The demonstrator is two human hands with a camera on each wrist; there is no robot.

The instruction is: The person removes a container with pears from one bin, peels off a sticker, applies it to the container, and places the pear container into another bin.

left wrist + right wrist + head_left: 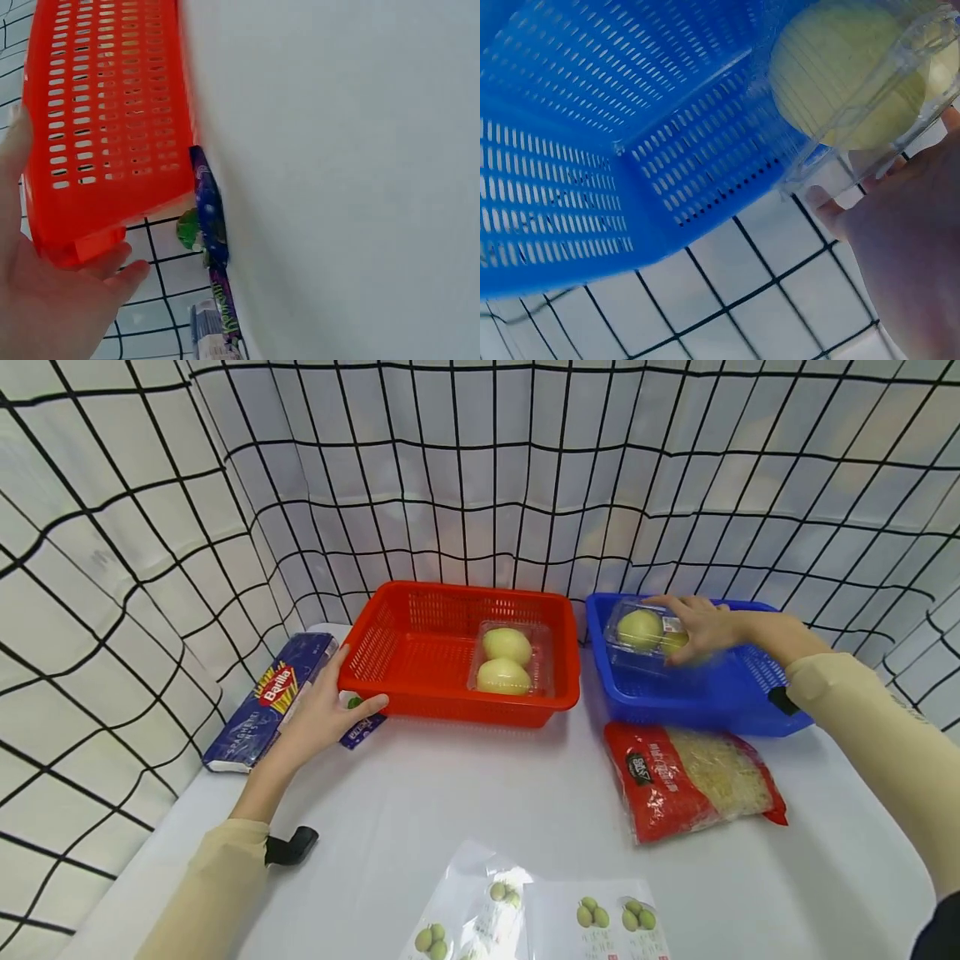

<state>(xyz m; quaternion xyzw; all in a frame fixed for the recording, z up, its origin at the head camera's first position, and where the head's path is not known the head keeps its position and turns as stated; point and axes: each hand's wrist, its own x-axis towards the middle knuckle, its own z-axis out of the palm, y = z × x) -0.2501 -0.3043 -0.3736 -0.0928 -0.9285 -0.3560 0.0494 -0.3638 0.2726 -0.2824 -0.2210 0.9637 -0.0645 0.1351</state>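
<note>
My right hand [701,625] grips a clear plastic box [626,631] of two round yellow-green fruits, over the back of the blue basket [652,693]. One fruit [847,75] shows large through the clear plastic in the right wrist view. At the near left corner of the red basket [450,706] is my left hand [318,706], its fingers along the basket's left side and its thumb stretched across in front. The left wrist view has the hand [60,300] spanning that corner. Inside the red basket stands another clear box with two pale fruits [504,677].
A dark blue packet [273,702] lies left of the red basket, with a small purple-blue wrapper [363,729] under the left thumb. In front of the blue basket lies a red bag [693,781] with a clear window. Printed plastic sheets [585,927] lie nearest. Black netting [495,485] surrounds the table.
</note>
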